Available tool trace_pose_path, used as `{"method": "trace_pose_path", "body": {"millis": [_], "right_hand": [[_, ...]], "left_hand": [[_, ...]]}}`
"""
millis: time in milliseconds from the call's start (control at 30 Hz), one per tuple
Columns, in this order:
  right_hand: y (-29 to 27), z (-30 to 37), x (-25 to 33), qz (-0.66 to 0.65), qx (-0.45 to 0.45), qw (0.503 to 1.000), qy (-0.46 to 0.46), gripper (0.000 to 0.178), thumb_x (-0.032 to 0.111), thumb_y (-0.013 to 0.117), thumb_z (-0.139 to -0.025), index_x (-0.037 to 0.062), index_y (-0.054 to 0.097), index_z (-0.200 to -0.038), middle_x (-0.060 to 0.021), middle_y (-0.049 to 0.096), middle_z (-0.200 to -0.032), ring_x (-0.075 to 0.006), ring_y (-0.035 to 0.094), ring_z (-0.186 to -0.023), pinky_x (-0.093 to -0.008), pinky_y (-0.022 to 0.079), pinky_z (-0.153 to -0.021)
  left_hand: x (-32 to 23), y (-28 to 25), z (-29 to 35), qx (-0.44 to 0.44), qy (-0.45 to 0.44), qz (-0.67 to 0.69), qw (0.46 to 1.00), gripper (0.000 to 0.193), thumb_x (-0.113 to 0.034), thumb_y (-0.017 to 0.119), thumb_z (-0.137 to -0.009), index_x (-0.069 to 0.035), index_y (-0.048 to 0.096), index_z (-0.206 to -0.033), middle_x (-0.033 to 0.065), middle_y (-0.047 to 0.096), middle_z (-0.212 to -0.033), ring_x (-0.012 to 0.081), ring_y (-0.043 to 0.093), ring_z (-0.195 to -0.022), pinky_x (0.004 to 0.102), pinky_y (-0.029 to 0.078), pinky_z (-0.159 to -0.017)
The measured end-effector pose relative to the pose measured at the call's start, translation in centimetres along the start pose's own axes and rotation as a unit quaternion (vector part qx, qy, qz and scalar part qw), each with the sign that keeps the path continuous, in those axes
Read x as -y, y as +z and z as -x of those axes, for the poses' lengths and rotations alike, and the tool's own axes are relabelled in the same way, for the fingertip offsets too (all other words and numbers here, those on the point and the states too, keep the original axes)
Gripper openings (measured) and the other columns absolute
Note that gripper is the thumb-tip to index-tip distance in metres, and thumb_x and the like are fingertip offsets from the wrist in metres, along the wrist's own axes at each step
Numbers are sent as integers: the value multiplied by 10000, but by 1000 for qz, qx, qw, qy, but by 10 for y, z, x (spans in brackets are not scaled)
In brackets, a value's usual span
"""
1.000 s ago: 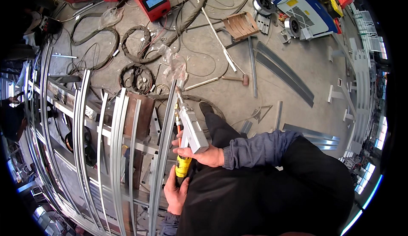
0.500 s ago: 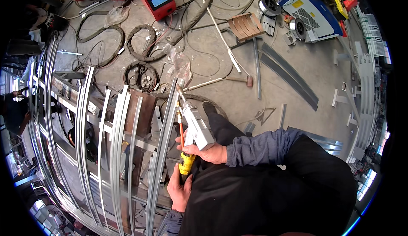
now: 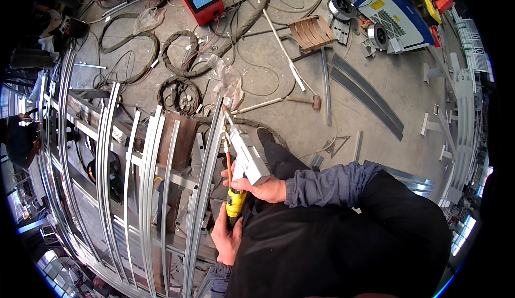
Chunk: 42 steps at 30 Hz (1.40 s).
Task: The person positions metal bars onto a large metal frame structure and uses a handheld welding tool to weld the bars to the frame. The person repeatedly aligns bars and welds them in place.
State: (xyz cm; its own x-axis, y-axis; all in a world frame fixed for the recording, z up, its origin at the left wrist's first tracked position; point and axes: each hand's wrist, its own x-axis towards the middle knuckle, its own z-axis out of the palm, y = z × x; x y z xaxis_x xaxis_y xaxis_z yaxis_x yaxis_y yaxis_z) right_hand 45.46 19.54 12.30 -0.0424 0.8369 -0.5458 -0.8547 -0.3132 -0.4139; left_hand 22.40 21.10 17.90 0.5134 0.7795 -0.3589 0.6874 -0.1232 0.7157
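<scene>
The silver gun-shaped tool point(image 3: 250, 161) is in front of the person's body, just to the right of the nearest metal rail point(image 3: 203, 190). Its long axis goes slantwise, from the box-like rear end near the right wrist up to the left, and it is close to the direction of this rail. The thin nozzle point(image 3: 229, 116) points away from the person and a little to the left; its tip is by the far end of the rail, but I cannot tell whether they touch. The right hand point(image 3: 266, 189) is closed around the handle, under the rear of the body. Below it, nearer to the person, the left hand point(image 3: 227, 237) grips the lower end of the yellow-wrapped part point(image 3: 235, 203). An orange hose point(image 3: 229, 169) runs along the left side of the tool.
</scene>
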Motion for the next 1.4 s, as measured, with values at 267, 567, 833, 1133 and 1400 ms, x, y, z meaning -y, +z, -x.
{"method": "trace_pose_path", "body": {"millis": [267, 567, 833, 1133, 1400], "right_hand": [[1, 0, 0, 1, 1, 1000, -9, 499, 157, 806, -1000, 86, 546, -1419, -73, 639, -1409, -201, 645, -1282, -376, 518, -1139], [-2, 0, -3, -12, 0, 1000, -12, 503, 146, 805, -1004, 95, 547, -1433, -71, 647, -1399, -214, 647, -1285, -394, 523, -1139], [-4, -2, -7, -11, -1, 1000, -12, 515, 146, 807, -1003, 97, 546, -1444, -65, 649, -1403, -211, 652, -1276, -392, 528, -1134], [-5, -3, -7, -16, -2, 1000, -8, 537, 118, 804, -1001, 104, 537, -1467, -74, 651, -1404, -218, 659, -1273, -396, 535, -1135], [-5, -3, -7, -20, -3, 1000, -2, 558, 116, 801, -1004, 108, 515, -1483, -73, 650, -1405, -215, 658, -1277, -394, 532, -1142]], "left_hand": [[-3, 0, 1, -2, 5, -1, 1000, 728, -41, 811, -912, 15, 529, -1580, 223, 771, -1164, 278, 789, -1034, 368, 593, -915], [-1, 2, 0, -5, 3, 5, 1000, 706, -51, 805, -924, 19, 536, -1573, 225, 771, -1160, 273, 790, -1025, 365, 593, -909], [0, 4, 0, -6, 4, 9, 1000, 701, -51, 803, -927, 25, 534, -1570, 221, 775, -1129, 269, 792, -996, 367, 596, -899], [0, 5, 0, -2, -14, 17, 1000, 696, -47, 805, -925, 31, 540, -1564, 230, 778, -1154, 279, 798, -1019, 368, 597, -911], [0, 5, 1, 6, -34, 23, 999, 700, -112, 846, -928, -44, 563, -1565, 215, 756, -1227, 380, 768, -1077, 424, 603, -919]]}}
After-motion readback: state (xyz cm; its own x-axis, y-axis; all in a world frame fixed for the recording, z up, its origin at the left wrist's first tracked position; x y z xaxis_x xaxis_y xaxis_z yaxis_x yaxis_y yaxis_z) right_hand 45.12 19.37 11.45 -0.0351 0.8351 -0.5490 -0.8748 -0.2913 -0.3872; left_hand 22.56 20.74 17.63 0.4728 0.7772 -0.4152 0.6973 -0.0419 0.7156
